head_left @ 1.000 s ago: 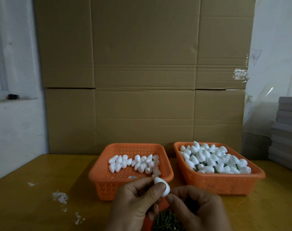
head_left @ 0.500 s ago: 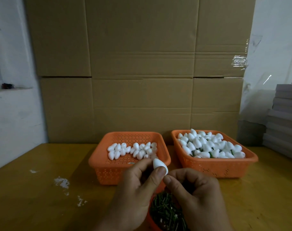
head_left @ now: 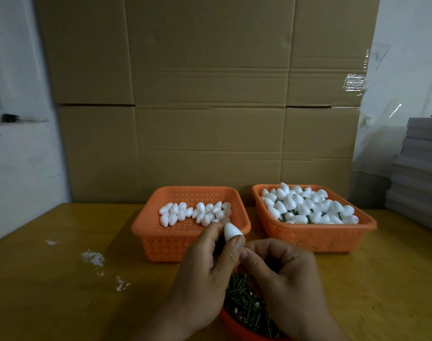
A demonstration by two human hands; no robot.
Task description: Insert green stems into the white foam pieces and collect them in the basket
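My left hand (head_left: 205,271) pinches a white egg-shaped foam piece (head_left: 231,231) between thumb and fingers, pointed end up. My right hand (head_left: 283,274) is curled close against it from the right, thumb tip touching the left thumb; what it holds is hidden. Under both hands a red bowl (head_left: 234,328) holds several green stems (head_left: 244,303). The left orange basket (head_left: 146,225) contains loose white foam pieces (head_left: 195,212). The right orange basket (head_left: 315,235) is heaped with foam pieces on green stems (head_left: 306,205).
Everything sits on a yellow-brown wooden table (head_left: 62,279) with white crumbs (head_left: 93,257) at the left. A cardboard wall (head_left: 210,107) stands behind the baskets. A stack of grey boards (head_left: 419,168) rises at the right edge.
The view has tilted slightly up again, so the hands and baskets sit a little lower in the frame. Both hands stay together on the foam piece, turning it a little more upright.
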